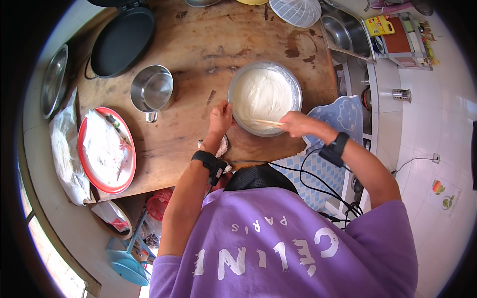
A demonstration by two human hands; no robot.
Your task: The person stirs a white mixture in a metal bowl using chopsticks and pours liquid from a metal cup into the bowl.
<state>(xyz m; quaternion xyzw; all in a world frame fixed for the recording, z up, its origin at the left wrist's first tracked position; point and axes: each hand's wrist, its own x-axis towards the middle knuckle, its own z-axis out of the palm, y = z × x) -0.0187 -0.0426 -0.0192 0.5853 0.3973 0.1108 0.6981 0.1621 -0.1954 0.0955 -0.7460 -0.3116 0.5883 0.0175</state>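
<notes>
A round metal bowl [297, 86] stands on the wooden table in front of me, with a thick, pale dough or batter [265, 91] inside. My left hand [220, 117] grips the bowl's rim at its left side. In my right hand [298, 124] is a pair of light chopsticks [266, 122]; they slant over the near rim, and their tips meet the pale mixture near the bowl's left inner wall. Part of the near rim is hidden behind my right hand and the chopsticks.
Left of the bowl stands a steel cup with a handle [152, 89]. A red-rimmed oval tray [130, 173] holds a white plastic bag. Beyond are a black electric pan [123, 43] and a white mesh strainer [298, 13]. Black cables [298, 170] run between my wrists; a blue cloth [337, 115] hangs at the right.
</notes>
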